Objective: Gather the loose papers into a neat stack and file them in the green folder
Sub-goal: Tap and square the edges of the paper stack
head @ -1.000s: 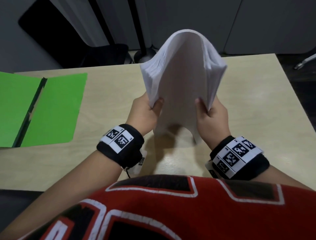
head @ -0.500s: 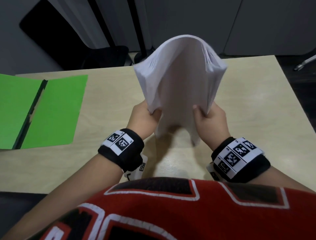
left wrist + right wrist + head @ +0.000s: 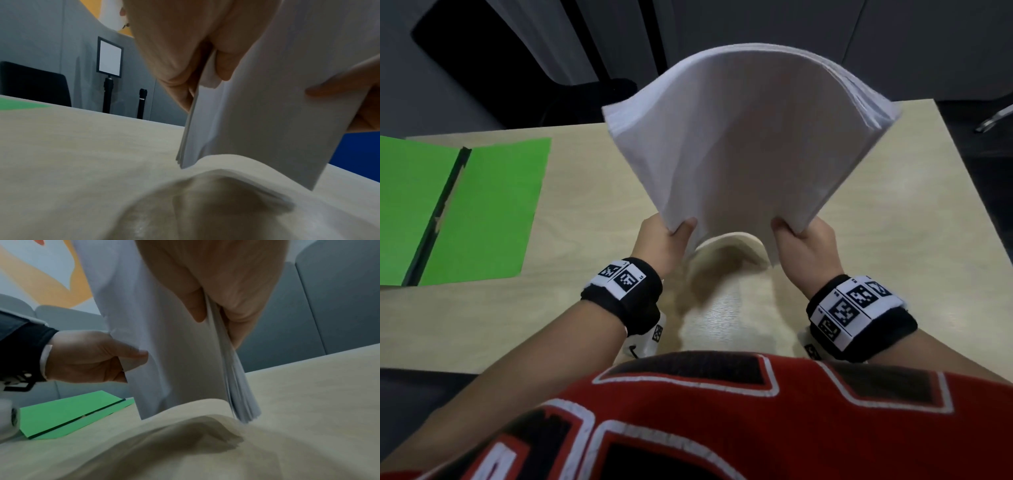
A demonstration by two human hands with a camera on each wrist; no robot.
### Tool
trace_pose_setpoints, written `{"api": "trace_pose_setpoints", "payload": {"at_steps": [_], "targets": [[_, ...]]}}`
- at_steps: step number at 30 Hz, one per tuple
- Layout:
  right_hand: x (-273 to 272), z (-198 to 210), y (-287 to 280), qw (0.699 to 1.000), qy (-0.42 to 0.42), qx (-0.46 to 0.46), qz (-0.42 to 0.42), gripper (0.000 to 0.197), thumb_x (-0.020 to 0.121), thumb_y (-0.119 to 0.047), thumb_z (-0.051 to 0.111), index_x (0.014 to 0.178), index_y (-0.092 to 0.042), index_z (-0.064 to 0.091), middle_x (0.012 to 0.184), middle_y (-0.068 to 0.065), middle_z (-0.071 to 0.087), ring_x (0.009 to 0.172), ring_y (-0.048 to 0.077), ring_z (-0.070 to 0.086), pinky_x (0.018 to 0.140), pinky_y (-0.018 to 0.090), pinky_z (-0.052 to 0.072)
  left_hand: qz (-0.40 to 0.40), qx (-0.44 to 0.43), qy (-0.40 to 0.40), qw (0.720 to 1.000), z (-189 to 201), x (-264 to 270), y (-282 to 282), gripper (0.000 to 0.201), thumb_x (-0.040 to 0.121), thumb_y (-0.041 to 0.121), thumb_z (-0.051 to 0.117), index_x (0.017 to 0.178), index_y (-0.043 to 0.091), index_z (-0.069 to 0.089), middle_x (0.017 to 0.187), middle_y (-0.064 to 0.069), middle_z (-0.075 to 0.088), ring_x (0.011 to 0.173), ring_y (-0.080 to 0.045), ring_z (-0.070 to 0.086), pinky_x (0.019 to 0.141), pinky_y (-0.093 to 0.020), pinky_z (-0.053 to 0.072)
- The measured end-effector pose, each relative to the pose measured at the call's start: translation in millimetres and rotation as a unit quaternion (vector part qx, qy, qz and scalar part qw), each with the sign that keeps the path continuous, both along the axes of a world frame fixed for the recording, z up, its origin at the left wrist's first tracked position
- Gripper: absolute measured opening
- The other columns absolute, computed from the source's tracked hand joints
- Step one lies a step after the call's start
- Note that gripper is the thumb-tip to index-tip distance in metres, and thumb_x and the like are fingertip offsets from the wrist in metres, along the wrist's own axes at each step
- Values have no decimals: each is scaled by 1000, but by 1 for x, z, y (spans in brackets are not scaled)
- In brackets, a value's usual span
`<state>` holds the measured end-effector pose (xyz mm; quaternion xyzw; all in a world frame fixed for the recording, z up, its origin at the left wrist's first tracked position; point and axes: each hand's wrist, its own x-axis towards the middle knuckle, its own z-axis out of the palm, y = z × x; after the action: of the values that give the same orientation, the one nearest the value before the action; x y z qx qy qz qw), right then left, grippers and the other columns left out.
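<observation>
Left hand (image 3: pixel 661 246) & right hand (image 3: pixel 804 246) gripping bowed paper stack (image 3: pixel 743 144) upright over table (image 3: pixel 893 240), green folder (image 3: pixel 465 209) open at left

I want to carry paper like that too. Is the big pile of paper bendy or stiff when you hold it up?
Probably bendy: the paper stack arches over while the left hand and right hand pinch only its lower corners. It may slide apart, since sheet edges fan out on the right side. It likely needs two hands; held by one corner it would probably droop.

**Soft overhead light, blurred paper edges**

Even indoor light is falling from above, throwing a soft shadow on the pale wooden table (image 3: pixel 893 240) beneath the curved white paper stack (image 3: pixel 750 144). Both wrist views are looking dim, grainy and motion-blurred.
</observation>
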<state>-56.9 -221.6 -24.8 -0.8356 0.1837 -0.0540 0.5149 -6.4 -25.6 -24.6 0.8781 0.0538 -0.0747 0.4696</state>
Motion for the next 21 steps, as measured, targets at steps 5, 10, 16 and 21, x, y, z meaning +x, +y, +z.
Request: {"api": "trace_pose_setpoints", "payload": {"at_steps": [5, 10, 16, 21], "targets": [[-2, -9, -4, 993, 105, 27, 55, 22, 91, -14, 48, 94, 3, 62, 96, 20, 67, 94, 35, 61, 74, 34, 46, 20, 17, 69, 997, -15, -2, -2, 30, 91, 20, 60, 117, 6, 63, 113, -9, 66, 99, -19, 59, 80, -21, 38], [0, -11, -10, 989, 126, 49, 59, 26, 91, -17, 48, 96, 6, 61, 103, 22, 67, 96, 36, 61, 77, 37, 49, 26, -11, 77, 997, -17, 5, -1, 30, 89, 18, 62, 118, 10, 62, 118, -10, 67, 110, -26, 62, 91, -31, 46], [7, -11, -14, 979, 145, 103, 102, 21, 85, -9, 57, 104, -11, 66, 92, 3, 67, 84, 21, 62, 69, 28, 48, 27, -115, 41, 992, -6, 3, 12, 38, 88, 4, 58, 118, 27, 51, 113, 8, 65, 106, -15, 63, 97, -35, 49], [12, -5, -3, 971, 125, 179, 94, 45, 69, -18, 58, 113, -23, 60, 96, 0, 72, 75, 22, 68, 48, 25, 46, 43, -155, 81, 984, 0, 2, 29, 41, 72, 12, 61, 104, 35, 51, 117, 0, 65, 109, -25, 65, 98, -48, 50]]}}
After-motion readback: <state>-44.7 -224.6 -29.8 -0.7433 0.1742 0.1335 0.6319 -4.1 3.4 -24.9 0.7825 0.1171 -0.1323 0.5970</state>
